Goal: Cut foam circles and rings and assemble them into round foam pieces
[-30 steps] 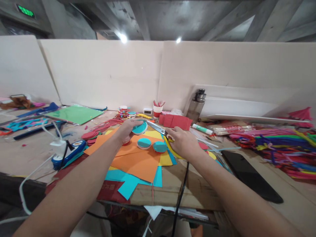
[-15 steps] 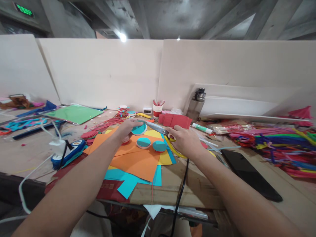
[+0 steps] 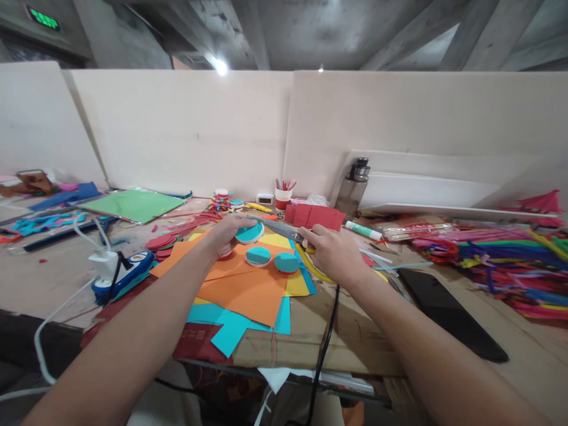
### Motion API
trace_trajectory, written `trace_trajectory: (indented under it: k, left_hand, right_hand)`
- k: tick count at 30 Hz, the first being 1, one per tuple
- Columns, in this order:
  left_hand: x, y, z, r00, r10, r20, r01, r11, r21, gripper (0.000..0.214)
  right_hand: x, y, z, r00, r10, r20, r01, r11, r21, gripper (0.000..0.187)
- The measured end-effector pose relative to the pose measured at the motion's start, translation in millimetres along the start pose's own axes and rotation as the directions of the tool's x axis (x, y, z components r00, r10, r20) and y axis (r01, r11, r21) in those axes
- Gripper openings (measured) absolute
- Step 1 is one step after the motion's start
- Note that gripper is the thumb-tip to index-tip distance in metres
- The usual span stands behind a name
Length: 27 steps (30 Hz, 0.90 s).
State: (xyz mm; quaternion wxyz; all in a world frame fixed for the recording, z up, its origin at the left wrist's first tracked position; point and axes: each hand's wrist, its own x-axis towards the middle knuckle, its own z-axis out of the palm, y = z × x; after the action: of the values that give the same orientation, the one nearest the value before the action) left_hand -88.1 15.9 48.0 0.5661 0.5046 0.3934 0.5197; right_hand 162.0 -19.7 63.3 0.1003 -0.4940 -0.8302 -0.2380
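My left hand (image 3: 227, 234) is closed at the left, its fingers at the far edge of a round, blue-topped disc with a white rim (image 3: 249, 233). My right hand (image 3: 335, 251) grips yellow-handled scissors (image 3: 284, 229), whose metal blades point left toward that disc and my left fingertips. The exact contact at the blade tips is too small to make out. Two more blue-topped discs, one (image 3: 258, 256) nearer the left and another (image 3: 286, 262) to its right, lie below the blades. Under them spreads an orange paper sheet (image 3: 248, 296). Something red shows partly under my left hand.
Blue paper (image 3: 228, 340) and yellow paper (image 3: 296, 287) stick out around the orange sheet. Red paper pieces (image 3: 313, 216), a cup of pens (image 3: 283, 195) and a bottle (image 3: 352, 189) stand behind. A phone (image 3: 450, 313) lies right; a power strip (image 3: 124, 275) sits left.
The scissor blades have tilted slightly and look darker. Both hands stay almost in place, and the disc by my left fingers has barely shifted.
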Motion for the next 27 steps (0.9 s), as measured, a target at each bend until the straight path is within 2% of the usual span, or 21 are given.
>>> trace_trajectory:
  k: [6,27]
  left_hand:
    - [1.6,-0.8,-2.4,0.999,-0.031,0.013,0.031,0.999,-0.012,0.013]
    - [5.0,-4.8,-7.4,0.999,-0.038,0.021,0.037,0.999,0.020,0.022]
  right_hand:
    - [-0.1,0.6,1.3,0.999,-0.026,-0.019,0.026,1.000,-0.013,0.037]
    - [0.2,-2.0,2.1,0.999,-0.046,-0.018,0.047,0.999,0.014,0.038]
